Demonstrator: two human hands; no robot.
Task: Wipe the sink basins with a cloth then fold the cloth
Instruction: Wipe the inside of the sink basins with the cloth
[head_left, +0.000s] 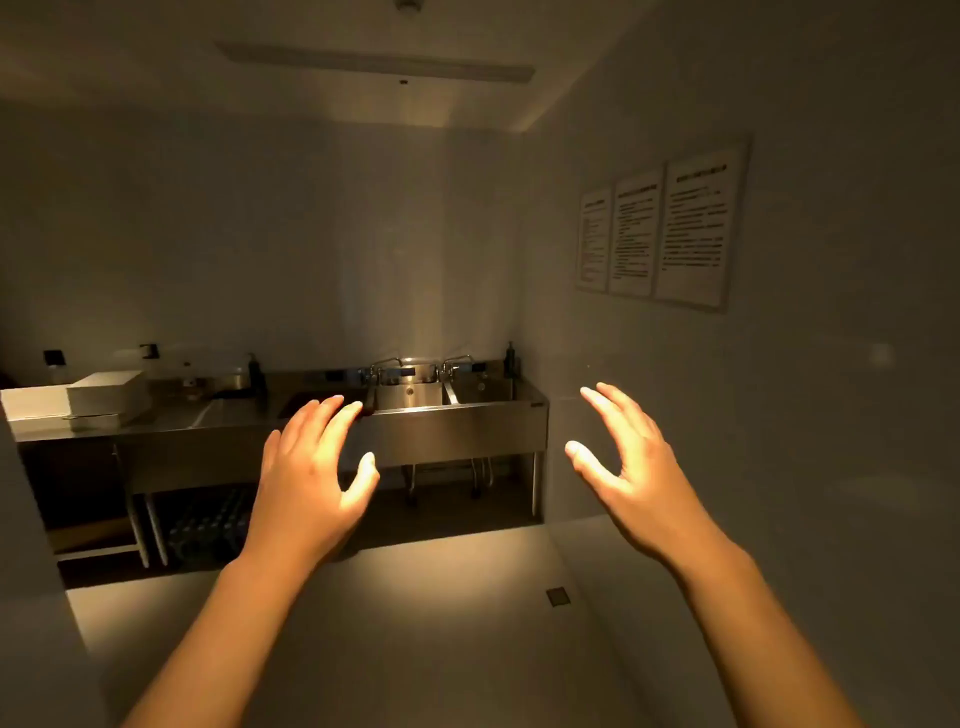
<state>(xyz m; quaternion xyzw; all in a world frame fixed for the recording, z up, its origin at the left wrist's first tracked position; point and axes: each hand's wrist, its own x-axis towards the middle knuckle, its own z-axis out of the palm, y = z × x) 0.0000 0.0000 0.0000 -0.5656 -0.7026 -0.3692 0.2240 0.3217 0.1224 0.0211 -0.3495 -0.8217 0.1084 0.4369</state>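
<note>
sink basins (480, 391) far across dim room, set in steel counter (441, 421) against far wall, well apart from both hands; no cloth visible. left hand (311, 467) and right hand (631, 462) raised side by side in mid-air, forearms stretched forward, palms turned inward, fingers spread, holding nothing. taps (387, 364) stand behind basins; basin contents too dark to tell. white boxes (106, 397) stacked on counter far left. three notices (660, 234) on right wall. floor drain (558, 596) near right.
</note>
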